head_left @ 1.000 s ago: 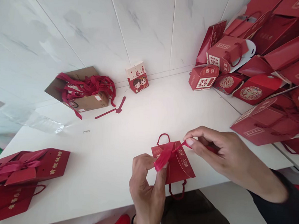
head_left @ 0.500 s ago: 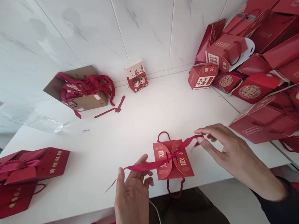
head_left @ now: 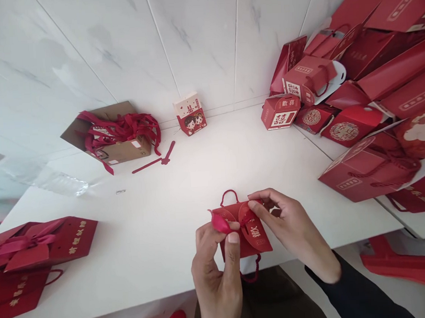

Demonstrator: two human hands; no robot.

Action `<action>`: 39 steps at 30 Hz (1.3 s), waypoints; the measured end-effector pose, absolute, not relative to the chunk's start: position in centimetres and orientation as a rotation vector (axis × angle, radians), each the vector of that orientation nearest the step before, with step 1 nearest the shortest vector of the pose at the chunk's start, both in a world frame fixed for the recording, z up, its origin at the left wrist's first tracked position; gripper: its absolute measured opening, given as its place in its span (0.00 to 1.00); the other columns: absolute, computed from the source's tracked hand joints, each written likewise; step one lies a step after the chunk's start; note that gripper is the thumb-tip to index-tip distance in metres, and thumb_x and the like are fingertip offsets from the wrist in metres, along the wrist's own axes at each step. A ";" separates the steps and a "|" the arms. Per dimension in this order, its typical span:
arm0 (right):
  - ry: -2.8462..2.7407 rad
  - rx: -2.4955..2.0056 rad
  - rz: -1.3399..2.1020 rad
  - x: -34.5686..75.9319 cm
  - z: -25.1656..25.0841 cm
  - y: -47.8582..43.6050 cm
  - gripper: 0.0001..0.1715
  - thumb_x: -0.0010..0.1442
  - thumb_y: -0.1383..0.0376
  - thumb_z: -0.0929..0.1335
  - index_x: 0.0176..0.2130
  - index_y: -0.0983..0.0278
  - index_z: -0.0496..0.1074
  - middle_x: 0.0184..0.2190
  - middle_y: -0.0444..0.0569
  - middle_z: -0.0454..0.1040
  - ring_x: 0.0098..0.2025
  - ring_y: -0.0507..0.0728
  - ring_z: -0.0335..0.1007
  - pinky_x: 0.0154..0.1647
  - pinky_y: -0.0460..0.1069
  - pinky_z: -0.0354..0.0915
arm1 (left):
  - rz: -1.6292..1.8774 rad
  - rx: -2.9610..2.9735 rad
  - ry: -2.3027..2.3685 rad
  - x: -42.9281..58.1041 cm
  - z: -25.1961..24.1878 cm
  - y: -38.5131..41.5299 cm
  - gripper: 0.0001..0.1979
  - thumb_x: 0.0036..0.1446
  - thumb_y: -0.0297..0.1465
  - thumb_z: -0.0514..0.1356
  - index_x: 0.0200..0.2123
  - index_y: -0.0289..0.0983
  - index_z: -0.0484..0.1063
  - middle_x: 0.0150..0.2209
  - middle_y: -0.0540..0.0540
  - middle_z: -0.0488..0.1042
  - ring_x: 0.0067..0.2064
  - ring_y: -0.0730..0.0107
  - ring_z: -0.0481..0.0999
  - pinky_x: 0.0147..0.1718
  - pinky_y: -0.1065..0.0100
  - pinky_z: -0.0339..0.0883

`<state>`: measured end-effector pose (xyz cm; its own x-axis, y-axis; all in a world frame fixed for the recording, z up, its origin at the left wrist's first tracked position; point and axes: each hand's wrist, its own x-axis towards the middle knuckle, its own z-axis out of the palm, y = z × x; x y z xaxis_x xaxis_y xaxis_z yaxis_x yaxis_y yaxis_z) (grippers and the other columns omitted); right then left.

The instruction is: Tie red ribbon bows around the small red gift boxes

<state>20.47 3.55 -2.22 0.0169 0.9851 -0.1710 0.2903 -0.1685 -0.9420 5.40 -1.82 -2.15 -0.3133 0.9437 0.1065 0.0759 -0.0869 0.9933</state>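
Observation:
A small red gift box (head_left: 257, 238) with pale printed characters sits at the table's front edge, its twisted cord handles sticking out at the far and near sides. Red ribbon (head_left: 219, 222) runs across its top flaps. My left hand (head_left: 218, 259) is closed, pinching the ribbon between thumb and fingers, with a loop of it rising above the fingertips. At the box's right upper corner, my right hand (head_left: 284, 217) pinches the other part of the ribbon close to the flap. My left fingers hide the ribbon's middle and part of the box.
A cardboard box (head_left: 129, 152) full of red ribbons stands by the wall. Near it are a tied ribbon piece (head_left: 165, 160) and a small upright picture box (head_left: 191, 117). Red boxes pile up at the right (head_left: 371, 163); bow-tied ones (head_left: 77, 239) sit at the left.
Both hands have moved inward to the box. The left hand has gone from holding the stretched ribbon to pinching a loop of it near the middle. The view has shifted slightly.

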 end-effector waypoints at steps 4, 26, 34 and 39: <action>-1.179 -1.430 1.124 20.1 -1.1 2.3 0.18 0.65 0.49 0.71 0.45 0.59 0.75 0.39 0.48 0.78 0.36 0.56 0.74 0.34 0.48 0.73 | 1.445 1.079 1.466 5.9 -2.3 -1.9 0.09 0.64 0.39 0.62 0.35 0.43 0.80 0.41 0.46 0.78 0.46 0.61 0.75 0.46 0.62 0.69; -1.840 -1.158 1.028 20.7 1.3 2.8 0.14 0.74 0.60 0.62 0.55 0.54 0.71 0.50 0.48 0.77 0.50 0.57 0.75 0.47 0.49 0.72 | 1.138 1.441 1.537 4.0 0.3 -0.1 0.07 0.60 0.36 0.64 0.33 0.42 0.80 0.32 0.46 0.78 0.36 0.62 0.74 0.37 0.63 0.68; -1.893 -1.179 1.011 20.9 1.7 3.4 0.09 0.73 0.62 0.63 0.46 0.56 0.73 0.42 0.43 0.78 0.39 0.52 0.74 0.38 0.46 0.70 | 0.989 1.504 1.587 3.1 0.2 -0.1 0.11 0.62 0.37 0.62 0.46 0.46 0.79 0.40 0.45 0.80 0.42 0.58 0.76 0.41 0.59 0.69; -1.987 -1.105 1.003 21.0 1.8 3.4 0.08 0.72 0.64 0.64 0.46 0.57 0.72 0.41 0.42 0.77 0.40 0.52 0.73 0.43 0.46 0.69 | 1.035 1.516 1.554 3.0 0.4 -0.2 0.08 0.63 0.35 0.61 0.42 0.45 0.80 0.38 0.46 0.80 0.39 0.61 0.77 0.39 0.63 0.69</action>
